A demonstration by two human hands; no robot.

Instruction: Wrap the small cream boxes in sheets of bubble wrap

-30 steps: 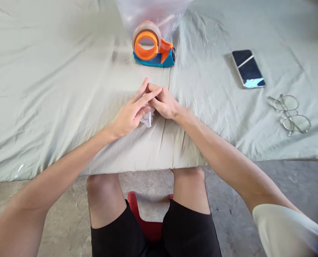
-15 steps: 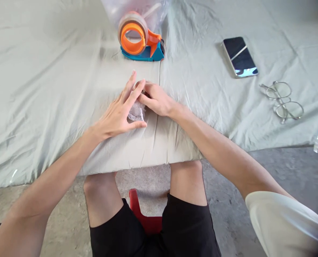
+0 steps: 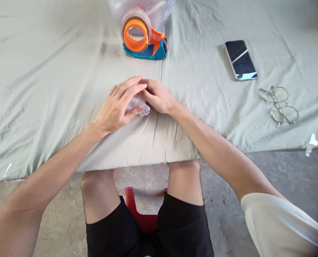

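Observation:
Between my two hands lies a small bundle of crinkled clear plastic wrap on the cloth, close to the table's front edge. My left hand curves over it from the left, thumb resting on the plastic and fingers reaching across to the right fingers. Curled around the bundle's far right side is my right hand, its fingertips mostly covered by the left fingers. Something dark shows in the small gap under the right fingers, too hidden to name.
Beyond the hands stands an orange and blue tape dispenser, with a clear plastic bag behind it. A phone and eyeglasses lie to the right on the grey cloth. A shiny clear scrap sits by the right front edge.
My left hand has closed in from a wide spread, its thumb now on the plastic wrap. The loose end of the wrap has shifted up and right. My right hand stays nearly in place.

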